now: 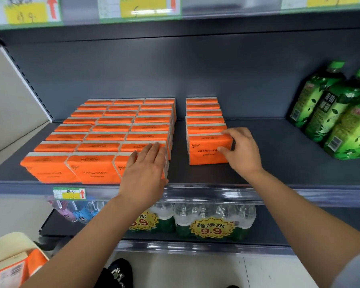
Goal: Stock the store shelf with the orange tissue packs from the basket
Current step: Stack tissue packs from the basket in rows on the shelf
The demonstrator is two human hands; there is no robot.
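Matte grey shelf (279,159); boxy, plastic-wrapped orange packs (92,173).

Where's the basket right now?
Head view, bottom-left corner: the cream basket sits below the tissue shelf, left of the left forearm, with orange tissue packs inside.

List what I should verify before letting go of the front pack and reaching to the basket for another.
1. Front pack upright, label facing out: ok.
2. Right hand holds that pack securely: ok, thumb and fingers curl round its right end.
3. Fourth column closed up against the three-column block: not ok, bare shelf shows between them.
4. Fourth column filled out to the block's front row: not ok, it stops further back.
5. Left hand free: ok, it lies flat on the block, holding nothing.
6. Basket stocked: ok, orange packs show inside.
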